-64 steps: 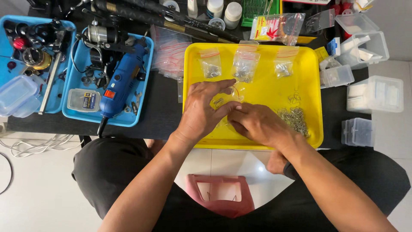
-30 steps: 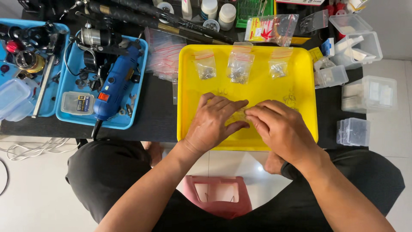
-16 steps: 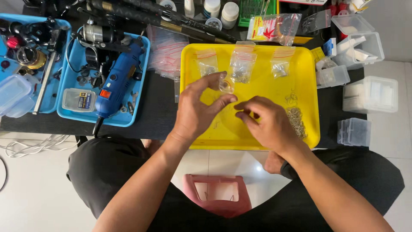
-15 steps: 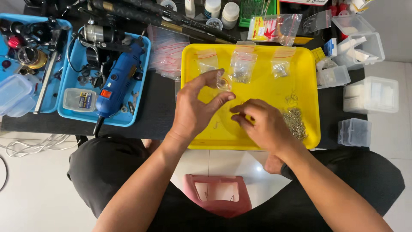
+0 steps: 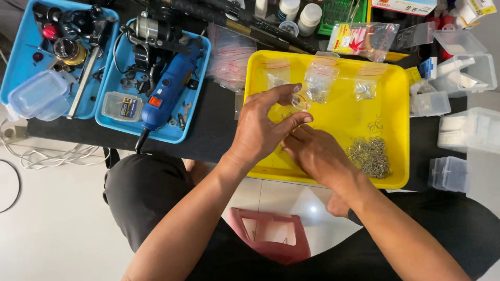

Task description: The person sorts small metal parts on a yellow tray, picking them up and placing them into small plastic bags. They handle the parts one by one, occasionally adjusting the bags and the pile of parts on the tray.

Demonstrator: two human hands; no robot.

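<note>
My left hand [image 5: 263, 127] hovers over a yellow tray [image 5: 396, 93] and pinches a small clear zip bag [image 5: 300, 101] between thumb and fingers. Just below and to the right of it, my right hand [image 5: 317, 156] has its fingers curled together, tips tucked close under the left thumb. Whether they pinch anything is too small to see. A pile of small metal hooks [image 5: 371, 156] lies on the tray right of my right hand. Three small filled zip bags [image 5: 319, 83] lie along the tray's far side.
Two blue trays stand to the left: one [image 5: 117, 78] with a blue rotary tool [image 5: 166, 91] and small parts, another [image 5: 21, 57] with a clear box. A stack of empty zip bags [image 5: 229, 57] lies between the trays. Clear plastic boxes [image 5: 469, 130] stand at the right. A pink stool [image 5: 271, 234] sits below.
My left hand has stayed lifted with the small bag. My right hand has moved left from near the hook pile until its fingertips are close under the left thumb.
</note>
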